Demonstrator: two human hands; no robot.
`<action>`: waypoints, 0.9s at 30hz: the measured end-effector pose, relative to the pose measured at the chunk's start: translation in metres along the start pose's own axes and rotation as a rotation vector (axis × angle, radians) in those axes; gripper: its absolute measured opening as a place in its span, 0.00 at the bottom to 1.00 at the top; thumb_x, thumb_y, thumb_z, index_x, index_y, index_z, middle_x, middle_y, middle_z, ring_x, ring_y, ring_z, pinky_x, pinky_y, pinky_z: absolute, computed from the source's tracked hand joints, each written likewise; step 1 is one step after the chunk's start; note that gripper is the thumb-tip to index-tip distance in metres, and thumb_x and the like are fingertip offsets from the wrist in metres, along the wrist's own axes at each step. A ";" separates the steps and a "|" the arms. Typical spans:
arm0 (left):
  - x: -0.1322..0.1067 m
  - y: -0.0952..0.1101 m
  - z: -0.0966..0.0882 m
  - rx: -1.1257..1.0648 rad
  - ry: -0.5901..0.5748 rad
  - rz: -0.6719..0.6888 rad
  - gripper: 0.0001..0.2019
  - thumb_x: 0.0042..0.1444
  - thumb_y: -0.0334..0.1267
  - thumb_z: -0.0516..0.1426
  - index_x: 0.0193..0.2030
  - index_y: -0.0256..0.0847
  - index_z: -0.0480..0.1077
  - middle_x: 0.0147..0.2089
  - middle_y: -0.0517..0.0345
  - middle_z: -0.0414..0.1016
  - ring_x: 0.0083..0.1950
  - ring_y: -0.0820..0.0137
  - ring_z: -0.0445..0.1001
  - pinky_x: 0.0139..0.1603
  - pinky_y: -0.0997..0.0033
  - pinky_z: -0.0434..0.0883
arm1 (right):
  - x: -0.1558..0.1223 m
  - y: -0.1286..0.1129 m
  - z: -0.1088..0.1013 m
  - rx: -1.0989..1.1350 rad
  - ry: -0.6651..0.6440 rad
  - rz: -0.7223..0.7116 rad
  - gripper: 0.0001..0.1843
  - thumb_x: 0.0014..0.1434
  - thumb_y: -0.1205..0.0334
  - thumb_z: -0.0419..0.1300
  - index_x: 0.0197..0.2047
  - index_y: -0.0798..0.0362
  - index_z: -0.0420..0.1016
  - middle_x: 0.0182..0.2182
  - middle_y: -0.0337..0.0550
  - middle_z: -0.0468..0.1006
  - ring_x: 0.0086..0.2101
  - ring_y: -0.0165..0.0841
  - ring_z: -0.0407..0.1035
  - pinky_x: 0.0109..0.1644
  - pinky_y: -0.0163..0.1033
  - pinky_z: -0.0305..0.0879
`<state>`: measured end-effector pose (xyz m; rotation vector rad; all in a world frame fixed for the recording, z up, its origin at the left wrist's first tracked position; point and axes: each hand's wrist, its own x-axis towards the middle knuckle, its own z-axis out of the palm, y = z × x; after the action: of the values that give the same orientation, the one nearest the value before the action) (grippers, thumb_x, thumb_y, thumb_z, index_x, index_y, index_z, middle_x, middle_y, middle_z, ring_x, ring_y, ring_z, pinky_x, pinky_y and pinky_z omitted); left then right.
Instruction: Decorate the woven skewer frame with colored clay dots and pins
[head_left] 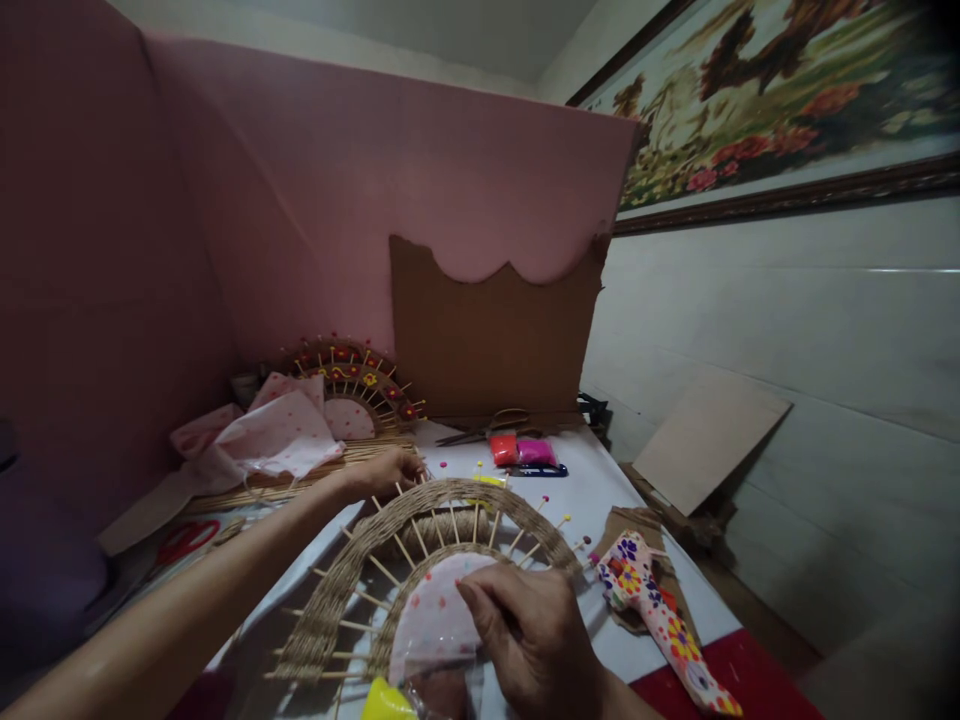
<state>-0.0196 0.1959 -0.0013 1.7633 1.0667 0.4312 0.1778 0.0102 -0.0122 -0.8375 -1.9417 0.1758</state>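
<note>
A half-round fan frame (447, 492) of thin wooden sticks woven with brown twine leans before me. Its centre is a pale half-circle of dotted cloth (420, 618). Small coloured balls cap some stick ends on the right, among them a yellow ball (567, 518) and a brown ball (586, 541). My left hand (391, 472) is at the upper left rim, fingers curled in by the stick ends; what they grip is hidden. In front of the cloth, my right hand (529, 625) is closed in a pinch, its held item too small to name.
Yellow clay (388, 700) in plastic lies at the front. Behind are red clay (503, 449), magenta clay (535, 452), scissors (480, 432) and a finished fan (352, 378). A flower-patterned piece (660, 620) lies right. A cardboard sheet (491, 340) stands behind.
</note>
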 end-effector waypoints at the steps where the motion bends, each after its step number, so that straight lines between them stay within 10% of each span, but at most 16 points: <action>1: -0.004 0.002 -0.002 -0.028 0.024 -0.004 0.07 0.34 0.35 0.63 0.21 0.36 0.71 0.17 0.64 0.68 0.18 0.76 0.63 0.21 0.77 0.60 | 0.000 0.000 0.000 -0.001 0.015 -0.009 0.11 0.60 0.69 0.51 0.28 0.57 0.71 0.19 0.42 0.73 0.21 0.29 0.69 0.26 0.33 0.58; 10: -0.041 0.021 -0.027 -0.323 0.266 0.052 0.11 0.38 0.37 0.66 0.25 0.34 0.69 0.24 0.55 0.75 0.21 0.76 0.68 0.18 0.79 0.60 | -0.002 0.000 0.004 -0.046 0.023 -0.028 0.12 0.61 0.68 0.51 0.27 0.56 0.70 0.19 0.40 0.73 0.20 0.27 0.66 0.26 0.32 0.55; 27: -0.075 0.037 0.008 -0.468 0.601 0.123 0.14 0.29 0.35 0.69 0.24 0.32 0.72 0.20 0.56 0.74 0.21 0.74 0.68 0.20 0.77 0.63 | -0.002 -0.005 0.001 -0.054 -0.019 0.034 0.14 0.62 0.64 0.50 0.28 0.55 0.72 0.20 0.40 0.74 0.21 0.26 0.66 0.27 0.31 0.55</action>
<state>-0.0384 0.1254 0.0409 1.3035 1.1405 1.2372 0.1752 0.0056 -0.0114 -0.9071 -1.9580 0.1527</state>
